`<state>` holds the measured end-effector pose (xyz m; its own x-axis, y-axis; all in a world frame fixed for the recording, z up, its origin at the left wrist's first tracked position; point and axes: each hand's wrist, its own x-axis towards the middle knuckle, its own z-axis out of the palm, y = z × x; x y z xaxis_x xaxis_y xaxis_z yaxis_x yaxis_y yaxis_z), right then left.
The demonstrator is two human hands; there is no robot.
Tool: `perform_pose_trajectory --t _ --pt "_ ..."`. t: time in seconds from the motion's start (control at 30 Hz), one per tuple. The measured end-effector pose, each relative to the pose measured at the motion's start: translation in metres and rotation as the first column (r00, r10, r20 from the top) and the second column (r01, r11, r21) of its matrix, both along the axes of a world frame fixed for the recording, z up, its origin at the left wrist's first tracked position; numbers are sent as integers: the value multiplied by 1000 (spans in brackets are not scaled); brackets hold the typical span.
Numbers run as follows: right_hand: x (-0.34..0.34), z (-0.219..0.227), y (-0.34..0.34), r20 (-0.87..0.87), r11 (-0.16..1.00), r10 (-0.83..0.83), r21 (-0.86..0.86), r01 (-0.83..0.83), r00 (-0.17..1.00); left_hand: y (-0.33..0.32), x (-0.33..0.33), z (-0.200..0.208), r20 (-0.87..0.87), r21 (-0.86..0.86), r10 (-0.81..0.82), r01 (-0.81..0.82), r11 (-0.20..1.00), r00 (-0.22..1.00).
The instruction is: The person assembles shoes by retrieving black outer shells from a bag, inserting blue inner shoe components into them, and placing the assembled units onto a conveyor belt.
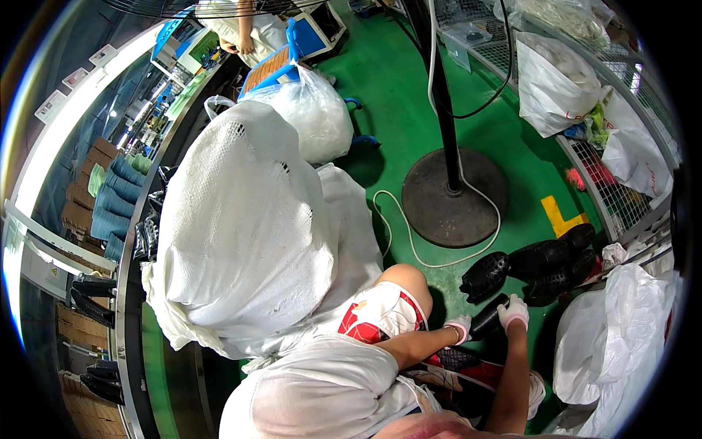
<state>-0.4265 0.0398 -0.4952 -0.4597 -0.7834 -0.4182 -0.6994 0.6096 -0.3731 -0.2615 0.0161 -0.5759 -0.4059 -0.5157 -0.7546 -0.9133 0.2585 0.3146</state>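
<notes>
Low at the right, both my gloved hands hold a smooth, dark, elongated piece [485, 320] whose kind I cannot make out. My left hand [459, 329], in a whitish glove, is closed at its near left end. The other end is gripped by my right hand [514, 313], also gloved, with the fingers over its edge. Just beyond them on the green floor lies a black rounded piece with small holes [485, 277]. Several similar black pieces [542, 260] are heaped to the right of it. My bare knee [406, 282] is to the left of my hands.
A big white woven sack [241, 227] bulges at my left beside a long bench. Ahead, a black pole rises from a round base [455, 197] with a white cord looped around. Wire-mesh racks with bags [559, 84] line the right. Another person [245, 33] stands far off near a blue cart.
</notes>
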Motion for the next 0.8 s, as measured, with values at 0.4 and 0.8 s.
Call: perform_pose_trajectory --t 0.4,0.8 --pt "-9 -13 -2 36 991 -116 72 113 993 1 3 -2 -217 83 13 5 997 976" --pt "-19 5 1 53 978 -124 176 113 991 19 2 -11 -246 158 25 14 987 969"
